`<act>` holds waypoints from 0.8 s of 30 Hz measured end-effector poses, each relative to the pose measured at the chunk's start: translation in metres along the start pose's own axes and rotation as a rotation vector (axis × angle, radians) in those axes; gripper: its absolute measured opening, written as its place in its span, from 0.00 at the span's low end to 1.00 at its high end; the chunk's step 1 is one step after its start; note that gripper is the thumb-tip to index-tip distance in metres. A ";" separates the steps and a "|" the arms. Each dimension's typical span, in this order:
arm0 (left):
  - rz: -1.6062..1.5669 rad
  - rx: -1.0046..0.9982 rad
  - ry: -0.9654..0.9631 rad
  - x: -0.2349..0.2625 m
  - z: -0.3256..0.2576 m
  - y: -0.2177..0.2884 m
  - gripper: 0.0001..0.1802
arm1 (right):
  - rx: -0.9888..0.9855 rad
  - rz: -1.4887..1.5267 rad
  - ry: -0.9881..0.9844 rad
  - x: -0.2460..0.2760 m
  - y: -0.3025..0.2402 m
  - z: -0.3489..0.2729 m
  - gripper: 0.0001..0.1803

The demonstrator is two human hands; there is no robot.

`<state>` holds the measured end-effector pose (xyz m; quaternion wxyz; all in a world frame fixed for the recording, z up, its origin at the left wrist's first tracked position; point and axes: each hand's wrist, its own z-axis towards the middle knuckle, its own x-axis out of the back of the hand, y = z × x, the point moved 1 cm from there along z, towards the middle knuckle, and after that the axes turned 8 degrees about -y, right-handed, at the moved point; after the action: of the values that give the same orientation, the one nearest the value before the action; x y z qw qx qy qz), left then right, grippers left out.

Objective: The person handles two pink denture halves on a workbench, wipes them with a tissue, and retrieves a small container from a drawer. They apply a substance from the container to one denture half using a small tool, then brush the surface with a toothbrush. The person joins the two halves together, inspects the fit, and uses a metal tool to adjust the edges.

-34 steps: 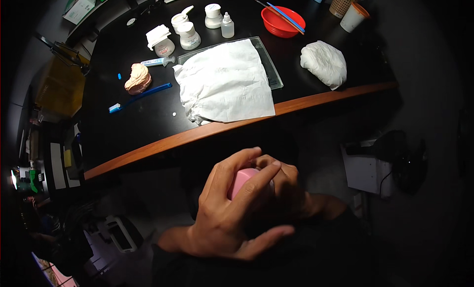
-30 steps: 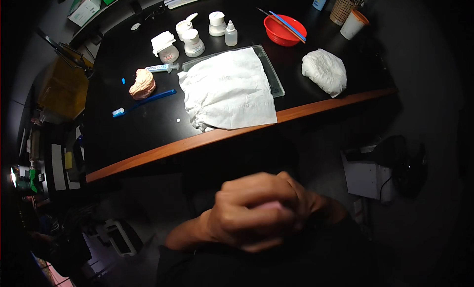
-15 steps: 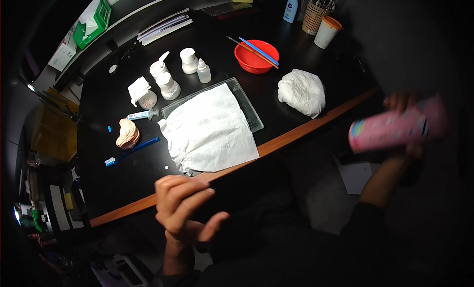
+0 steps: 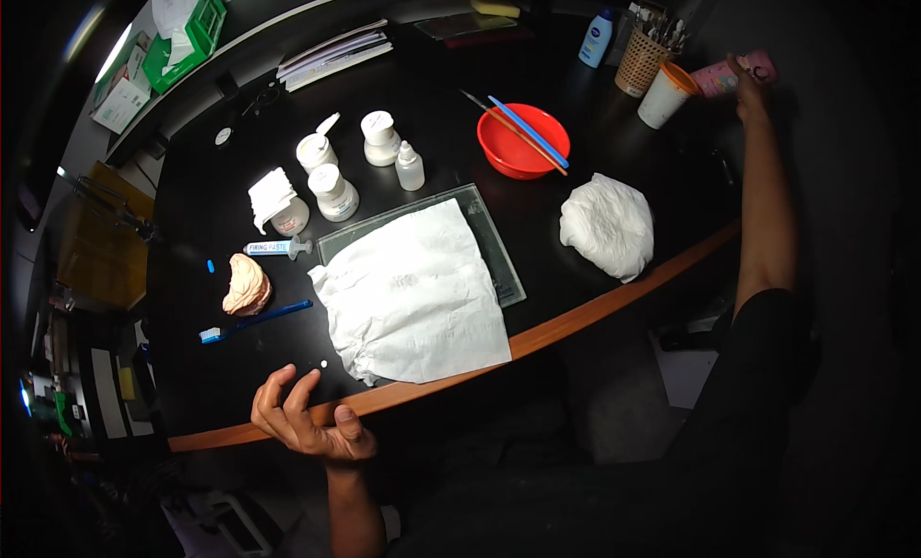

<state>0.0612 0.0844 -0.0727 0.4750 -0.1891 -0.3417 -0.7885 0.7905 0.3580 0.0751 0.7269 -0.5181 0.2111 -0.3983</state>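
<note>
My right hand [image 4: 749, 90] is stretched to the far right of the desk, gripping a pink bottle [image 4: 715, 79] that lies sideways behind an orange-lidded cup [image 4: 667, 95]. At the desk's front edge my left hand [image 4: 312, 426] hangs with its fingers apart and holds nothing. Nearest to it are a tiny white piece [image 4: 324, 364], a blue toothbrush [image 4: 254, 321] and a white tissue [image 4: 417, 294] spread over a glass slab [image 4: 497, 246]. A peach-coloured dental cast [image 4: 247, 285] and a paste syringe [image 4: 278, 248] lie farther left.
Several white jars [image 4: 334, 193] and a dropper bottle [image 4: 410, 166] stand behind the slab. A red bowl [image 4: 518, 160] carries a brush and a blue-handled tool. Right of it sit crumpled tissue [image 4: 606, 227], a blue bottle [image 4: 596, 38] and a woven brush holder [image 4: 640, 65].
My right hand has carried the pink bottle from beyond the desk's right front edge to the far right corner. My left hand has shifted left and lower, its fingers spreading.
</note>
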 end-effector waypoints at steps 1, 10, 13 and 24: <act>0.014 -0.002 -0.006 -0.001 0.000 0.001 0.30 | -0.051 -0.039 0.000 0.009 0.006 0.016 0.35; 0.030 0.020 -0.026 -0.006 0.006 0.000 0.36 | -0.265 -0.311 -0.256 0.008 0.043 0.066 0.34; 0.044 0.017 -0.037 -0.006 0.005 0.000 0.35 | -0.272 -0.271 -0.315 0.000 0.056 0.061 0.36; 0.024 0.006 -0.060 -0.005 0.006 0.000 0.32 | -0.303 -0.203 -0.385 0.008 0.080 0.089 0.50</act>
<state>0.0634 0.0915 -0.0718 0.4746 -0.2151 -0.3560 -0.7757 0.8883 0.4156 0.0359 0.6241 -0.7058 0.0730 -0.3271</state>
